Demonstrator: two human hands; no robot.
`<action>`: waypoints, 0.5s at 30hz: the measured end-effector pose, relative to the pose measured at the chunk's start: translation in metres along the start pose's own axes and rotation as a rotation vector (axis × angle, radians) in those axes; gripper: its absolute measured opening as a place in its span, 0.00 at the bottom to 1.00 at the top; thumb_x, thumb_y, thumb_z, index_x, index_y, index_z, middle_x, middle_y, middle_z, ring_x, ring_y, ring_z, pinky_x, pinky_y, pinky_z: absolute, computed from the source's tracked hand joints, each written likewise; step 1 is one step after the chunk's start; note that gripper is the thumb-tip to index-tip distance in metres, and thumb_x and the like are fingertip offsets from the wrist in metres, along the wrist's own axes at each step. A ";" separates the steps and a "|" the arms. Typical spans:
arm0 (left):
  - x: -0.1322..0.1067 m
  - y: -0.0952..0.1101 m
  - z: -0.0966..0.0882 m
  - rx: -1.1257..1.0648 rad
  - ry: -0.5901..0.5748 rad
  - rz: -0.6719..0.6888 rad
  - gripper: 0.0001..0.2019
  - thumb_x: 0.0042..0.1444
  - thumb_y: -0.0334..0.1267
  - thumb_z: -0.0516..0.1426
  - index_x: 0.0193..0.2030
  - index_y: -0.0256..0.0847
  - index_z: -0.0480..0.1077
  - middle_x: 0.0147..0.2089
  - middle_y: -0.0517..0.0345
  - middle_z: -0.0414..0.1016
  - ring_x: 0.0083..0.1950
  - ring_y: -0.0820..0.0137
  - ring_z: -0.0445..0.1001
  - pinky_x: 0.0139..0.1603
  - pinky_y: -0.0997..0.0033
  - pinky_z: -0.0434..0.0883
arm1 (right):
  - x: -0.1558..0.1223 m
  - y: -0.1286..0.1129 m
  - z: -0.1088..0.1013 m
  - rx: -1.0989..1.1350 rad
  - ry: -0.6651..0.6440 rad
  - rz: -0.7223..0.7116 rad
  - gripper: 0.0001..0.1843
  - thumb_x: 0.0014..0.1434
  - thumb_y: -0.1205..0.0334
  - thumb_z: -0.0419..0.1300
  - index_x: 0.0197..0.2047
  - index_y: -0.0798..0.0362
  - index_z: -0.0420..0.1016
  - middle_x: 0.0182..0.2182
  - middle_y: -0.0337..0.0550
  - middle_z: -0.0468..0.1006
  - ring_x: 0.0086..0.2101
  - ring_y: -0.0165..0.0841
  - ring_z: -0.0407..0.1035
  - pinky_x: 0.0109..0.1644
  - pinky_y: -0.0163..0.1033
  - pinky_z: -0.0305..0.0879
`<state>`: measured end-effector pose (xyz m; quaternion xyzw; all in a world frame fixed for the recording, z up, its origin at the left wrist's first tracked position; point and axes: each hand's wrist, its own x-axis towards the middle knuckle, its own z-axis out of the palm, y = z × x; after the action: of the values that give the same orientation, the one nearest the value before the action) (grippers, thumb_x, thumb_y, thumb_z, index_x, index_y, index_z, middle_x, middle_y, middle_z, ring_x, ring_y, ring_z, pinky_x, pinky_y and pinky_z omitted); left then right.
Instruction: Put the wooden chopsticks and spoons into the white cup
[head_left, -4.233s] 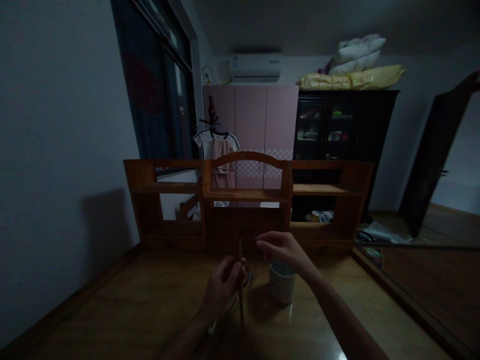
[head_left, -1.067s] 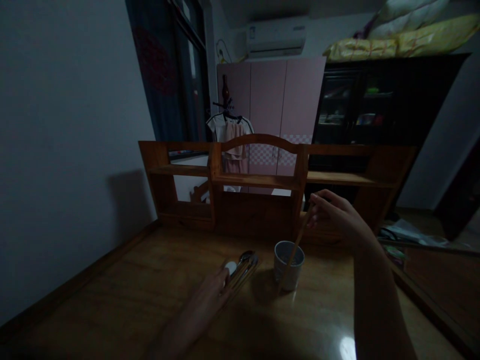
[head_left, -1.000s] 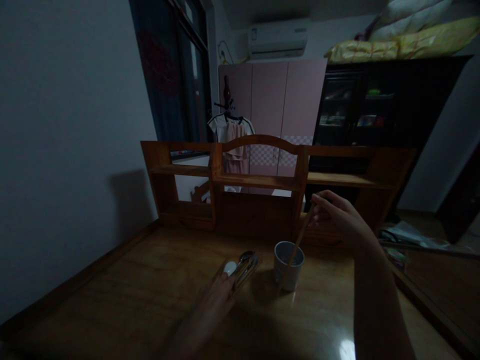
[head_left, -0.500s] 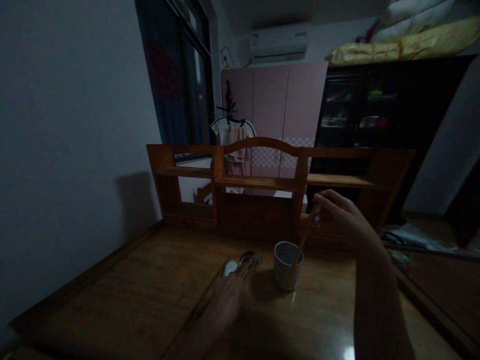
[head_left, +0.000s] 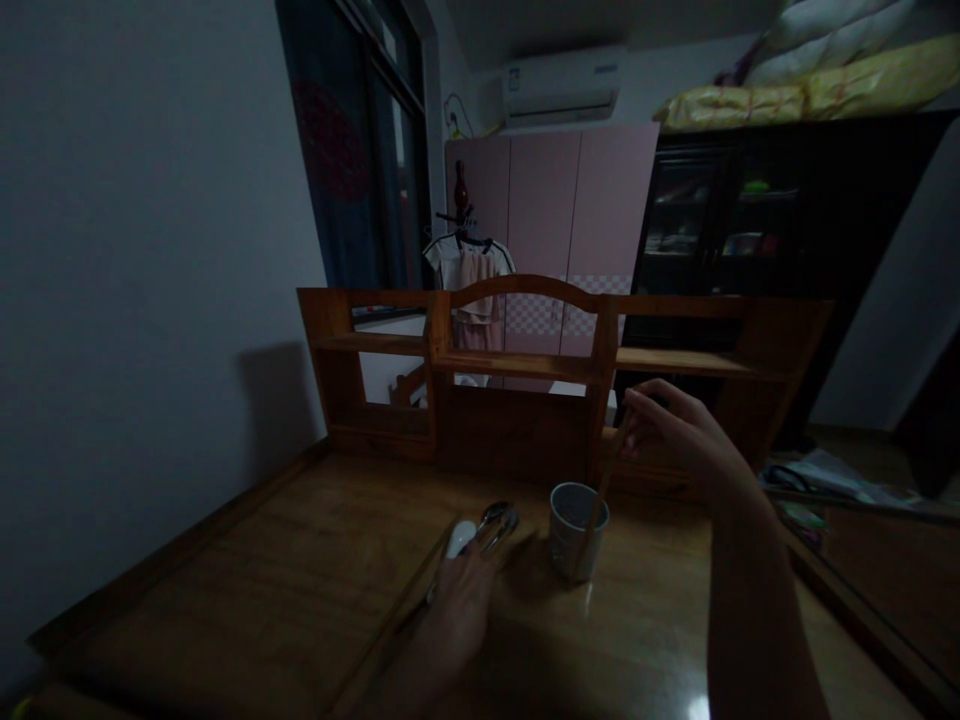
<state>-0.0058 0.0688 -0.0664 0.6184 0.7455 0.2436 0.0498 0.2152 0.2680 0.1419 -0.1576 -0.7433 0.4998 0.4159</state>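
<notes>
My right hand [head_left: 667, 420] is raised at the right, with thumb and fingers pinched on the upper end of a pair of chopsticks [head_left: 606, 475]. They slant down to the front of a light-coloured cup [head_left: 574, 535] on the table; whether their lower ends are in it or before it I cannot tell. Left of the cup, my left hand [head_left: 461, 590] is low over a group of utensils, its fingers closed around handles. A white spoon [head_left: 460, 538] and metal spoons [head_left: 496, 522] poke out ahead of it. A thin dark handle [head_left: 412, 612] shows beside the wrist.
A wooden shelf unit [head_left: 517, 368] runs along the back of the wooden table [head_left: 300, 560]. A wall [head_left: 165, 300] borders the left side. Behind are a pink wardrobe [head_left: 540, 210], a dark cabinet [head_left: 772, 220] and clothes on a rack [head_left: 472, 270]. The room is dim.
The utensils by my left hand have shifted slightly and their heads look less blurred. My left hand has moved a little to the right. The chopsticks' lower end sits slightly higher against the cup.
</notes>
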 end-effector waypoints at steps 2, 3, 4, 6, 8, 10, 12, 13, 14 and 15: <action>0.001 0.002 -0.005 0.072 -0.055 0.002 0.19 0.52 0.22 0.46 0.42 0.38 0.74 0.45 0.43 0.75 0.47 0.53 0.73 0.50 0.56 0.66 | 0.001 0.001 0.000 -0.005 -0.003 0.008 0.19 0.60 0.46 0.65 0.40 0.52 0.65 0.24 0.41 0.75 0.22 0.37 0.74 0.23 0.36 0.74; 0.001 0.003 -0.009 0.098 -0.072 0.003 0.18 0.51 0.23 0.48 0.42 0.38 0.73 0.46 0.43 0.75 0.48 0.54 0.73 0.50 0.56 0.66 | 0.002 0.001 0.000 -0.004 -0.006 0.015 0.20 0.60 0.46 0.65 0.40 0.52 0.66 0.24 0.41 0.75 0.22 0.36 0.74 0.23 0.36 0.74; 0.000 0.004 -0.015 0.105 -0.073 0.000 0.16 0.49 0.23 0.49 0.41 0.39 0.72 0.46 0.45 0.74 0.49 0.54 0.72 0.50 0.57 0.66 | 0.002 0.001 0.001 0.000 -0.015 0.020 0.20 0.60 0.45 0.65 0.40 0.53 0.66 0.25 0.42 0.76 0.22 0.37 0.74 0.24 0.36 0.74; -0.001 0.006 -0.030 0.038 -0.034 -0.028 0.13 0.48 0.25 0.51 0.40 0.39 0.71 0.44 0.48 0.74 0.47 0.57 0.72 0.47 0.61 0.67 | 0.003 0.001 0.004 0.014 -0.035 0.035 0.21 0.59 0.45 0.66 0.40 0.53 0.66 0.25 0.42 0.76 0.23 0.37 0.74 0.24 0.37 0.74; 0.000 0.010 -0.047 -0.117 -0.003 -0.077 0.09 0.50 0.28 0.53 0.38 0.39 0.69 0.39 0.51 0.74 0.41 0.61 0.73 0.40 0.65 0.68 | 0.003 -0.001 0.009 0.023 -0.059 0.052 0.21 0.59 0.45 0.66 0.39 0.53 0.66 0.25 0.43 0.76 0.23 0.37 0.74 0.25 0.37 0.74; 0.001 0.017 -0.061 -0.336 -0.015 -0.123 0.06 0.52 0.32 0.55 0.38 0.38 0.69 0.32 0.56 0.73 0.33 0.65 0.73 0.31 0.70 0.67 | 0.003 -0.003 0.016 0.021 -0.100 0.057 0.20 0.60 0.46 0.65 0.38 0.54 0.67 0.26 0.44 0.77 0.23 0.37 0.74 0.26 0.37 0.74; 0.002 0.026 -0.068 -0.568 0.025 -0.123 0.09 0.55 0.37 0.56 0.42 0.38 0.69 0.32 0.58 0.74 0.32 0.67 0.73 0.29 0.73 0.67 | 0.003 -0.004 0.025 0.000 -0.181 0.052 0.19 0.62 0.47 0.64 0.37 0.55 0.68 0.27 0.46 0.77 0.25 0.36 0.75 0.28 0.35 0.74; 0.002 0.031 -0.068 -0.662 0.064 -0.110 0.10 0.57 0.40 0.56 0.44 0.38 0.70 0.34 0.57 0.75 0.34 0.67 0.75 0.31 0.73 0.68 | 0.002 -0.005 0.029 -0.013 -0.229 0.044 0.18 0.63 0.48 0.63 0.37 0.55 0.69 0.28 0.47 0.78 0.27 0.36 0.75 0.29 0.35 0.74; 0.002 0.036 -0.066 -0.729 0.109 -0.096 0.11 0.59 0.42 0.56 0.44 0.39 0.71 0.36 0.55 0.76 0.37 0.66 0.76 0.34 0.73 0.70 | 0.002 -0.004 0.034 -0.026 -0.277 0.034 0.17 0.63 0.49 0.63 0.37 0.56 0.70 0.30 0.47 0.78 0.28 0.36 0.75 0.30 0.35 0.74; 0.001 0.039 -0.062 -0.764 0.155 -0.086 0.11 0.59 0.43 0.56 0.43 0.39 0.73 0.39 0.54 0.77 0.40 0.65 0.76 0.38 0.72 0.71 | 0.002 -0.004 0.038 -0.035 -0.325 0.024 0.17 0.64 0.49 0.62 0.37 0.56 0.70 0.31 0.48 0.78 0.29 0.36 0.76 0.32 0.35 0.74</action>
<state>0.0061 0.0559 0.0045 0.5032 0.6280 0.5471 0.2303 0.1853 0.2441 0.1402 -0.0908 -0.8074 0.5106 0.2815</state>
